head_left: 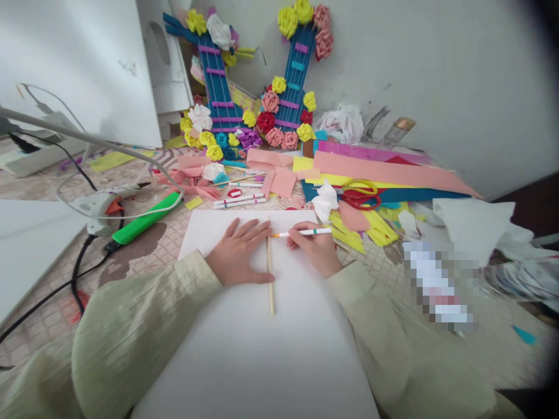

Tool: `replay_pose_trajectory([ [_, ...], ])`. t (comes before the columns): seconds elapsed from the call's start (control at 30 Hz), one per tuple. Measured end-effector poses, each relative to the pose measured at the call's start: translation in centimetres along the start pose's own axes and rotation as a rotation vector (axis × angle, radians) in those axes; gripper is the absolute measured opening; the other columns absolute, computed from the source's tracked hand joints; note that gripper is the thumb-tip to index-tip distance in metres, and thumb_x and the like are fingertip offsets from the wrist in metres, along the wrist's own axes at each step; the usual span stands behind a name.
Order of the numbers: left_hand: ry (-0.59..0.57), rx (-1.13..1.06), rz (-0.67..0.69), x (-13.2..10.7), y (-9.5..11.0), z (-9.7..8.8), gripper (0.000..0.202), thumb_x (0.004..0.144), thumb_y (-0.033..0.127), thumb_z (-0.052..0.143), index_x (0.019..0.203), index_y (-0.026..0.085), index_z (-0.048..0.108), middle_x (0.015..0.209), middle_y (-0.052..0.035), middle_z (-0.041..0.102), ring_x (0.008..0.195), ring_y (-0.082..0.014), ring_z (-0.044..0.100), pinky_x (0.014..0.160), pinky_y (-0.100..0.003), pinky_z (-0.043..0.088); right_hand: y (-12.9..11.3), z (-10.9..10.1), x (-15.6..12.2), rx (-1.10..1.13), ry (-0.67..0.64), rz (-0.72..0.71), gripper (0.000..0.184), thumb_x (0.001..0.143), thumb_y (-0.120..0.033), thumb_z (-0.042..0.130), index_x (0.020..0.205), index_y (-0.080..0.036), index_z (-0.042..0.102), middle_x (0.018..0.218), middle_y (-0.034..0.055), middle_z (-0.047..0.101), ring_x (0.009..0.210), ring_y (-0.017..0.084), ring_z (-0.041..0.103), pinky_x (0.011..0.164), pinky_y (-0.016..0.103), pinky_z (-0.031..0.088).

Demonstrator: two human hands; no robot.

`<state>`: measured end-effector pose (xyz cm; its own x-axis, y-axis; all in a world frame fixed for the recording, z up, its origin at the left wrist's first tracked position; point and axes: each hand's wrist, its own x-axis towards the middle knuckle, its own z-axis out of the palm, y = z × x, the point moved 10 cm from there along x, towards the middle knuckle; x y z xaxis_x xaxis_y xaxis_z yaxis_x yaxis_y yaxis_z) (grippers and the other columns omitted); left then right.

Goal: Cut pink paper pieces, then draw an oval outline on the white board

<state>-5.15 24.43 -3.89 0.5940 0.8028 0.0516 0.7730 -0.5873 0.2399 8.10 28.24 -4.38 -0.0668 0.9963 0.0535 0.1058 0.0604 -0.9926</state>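
And here's the left hand [238, 256], spread flat on a smooth white board [262, 361], fingers fanned, thumb and fingertips meeting a slim, pale wooden stick [271, 299]. That stick lies lengthwise on the board, straight and plain, its near end poking out past the thumb. Over on the other side, the right hand [317, 250] is curled in a pinch around a white marker [322, 231] with a green band, its orange tip right by the stick's edge; whether it touches, I can't tell. Loose, pale green sleeves [144, 314] frame the pair.

Behind the board, what a riot of texture on the patterned table [382, 265]! Loose markers [239, 201] lie together, a crumpled white tissue [325, 202] puffs up, and scissors [362, 195] show looped yellow and red handles beside long, flat paper sheets [384, 166] in pink, yellow and blue. Two blue guitar-like shapes [218, 89] lean at the back, strung with thin pale lines and ringed by ruffled paper roses [266, 121]. To the left, a white glue gun [98, 210] sits near a glossy green bar [146, 220].
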Motion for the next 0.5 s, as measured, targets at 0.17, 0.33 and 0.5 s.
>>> replay_pose_trajectory([
  [0.17,0.002,0.007,0.004,0.08,-0.01,-0.04,0.093,0.062,0.075,0.041,0.136,0.020,0.022,0.144,-0.0020,0.020,0.131,-0.0255,0.018,0.106,-0.048,0.005,-0.12,0.07,0.02,0.004,-0.004,-0.006,0.014,0.070,-0.027,0.063,0.071,-0.015,0.058,0.053,-0.0004,0.061,0.048,0.011,0.057,0.050,0.023,0.048],
  [0.33,-0.005,0.009,0.006,0.09,0.10,-0.02,0.093,0.063,0.075,0.040,0.135,0.020,0.023,0.144,-0.0024,0.020,0.130,-0.0259,0.018,0.106,-0.049,0.006,-0.01,0.19,0.06,0.008,-0.022,0.000,0.013,0.070,-0.027,0.062,0.071,-0.015,0.058,0.053,-0.0001,0.061,0.048,0.011,0.057,0.050,0.023,0.048],
  [0.5,-0.015,0.012,0.005,0.22,0.14,0.06,0.094,0.062,0.076,0.039,0.135,0.019,0.024,0.144,-0.0028,0.020,0.130,-0.0264,0.018,0.105,-0.050,0.007,-0.05,0.30,0.00,0.010,-0.032,0.012,0.012,0.068,-0.025,0.062,0.065,-0.015,0.057,0.049,-0.0010,0.059,0.044,0.011,0.055,0.046,0.022,0.045],
])
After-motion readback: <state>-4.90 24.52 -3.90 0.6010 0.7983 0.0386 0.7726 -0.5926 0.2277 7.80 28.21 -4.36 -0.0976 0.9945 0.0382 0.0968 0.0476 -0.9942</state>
